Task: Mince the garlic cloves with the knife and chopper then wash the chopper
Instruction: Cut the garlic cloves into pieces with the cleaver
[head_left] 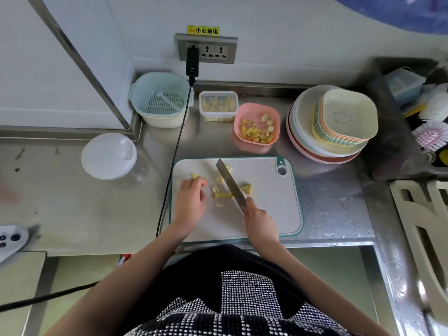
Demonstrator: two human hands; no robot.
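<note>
Steel surface (97, 209) runs along a pale wall, with a board (274, 209) set square at its near edge, probably so both forearms can work over it without reaching. On the board the right hand (258, 214) is wrapped tight round the handle of the knife (230, 184), whose blade slants away from that grip to the upper left, edge down among the garlic (221, 195); pieces lie on both sides of the blade, so the cutting looks partly done. Left of the blade, the left hand (191, 197) lies curled over a piece, fingertips tucked; I cannot tell whether it pinches it or merely pins it, though the curl seems meant to keep the fingertips clear of the edge. Beyond the knife tip a pink bowl (257, 110) holds more cut pieces and a few whole cloves, close enough to feed the board. Well left of the left hand stands a white domed tub (109, 155), likely the chopper, untouched. Above a wall socket (206, 50) a yellow label (203, 30) reads 小心触电. No brand is legible.
</note>
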